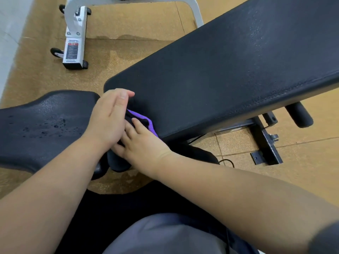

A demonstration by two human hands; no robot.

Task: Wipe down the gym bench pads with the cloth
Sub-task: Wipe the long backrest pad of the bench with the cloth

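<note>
A black gym bench fills the view: a long back pad (pixel 229 74) runs up to the right, and a seat pad (pixel 45 123) lies at the left with water droplets on it. A dark cloth with a purple edge (pixel 145 121) sits at the near corner of the back pad, by the gap between the pads. My right hand (pixel 141 145) presses on the cloth with fingers spread. My left hand (pixel 108 120) lies beside it, fingers together, partly covering the cloth. Most of the cloth is hidden under both hands.
The bench's dark steel frame and foot (pixel 266 140) stand on the tan floor at the right. A white machine base with small wheels (pixel 75 37) stands at the back left. A damp patch (pixel 124 50) marks the floor behind the bench.
</note>
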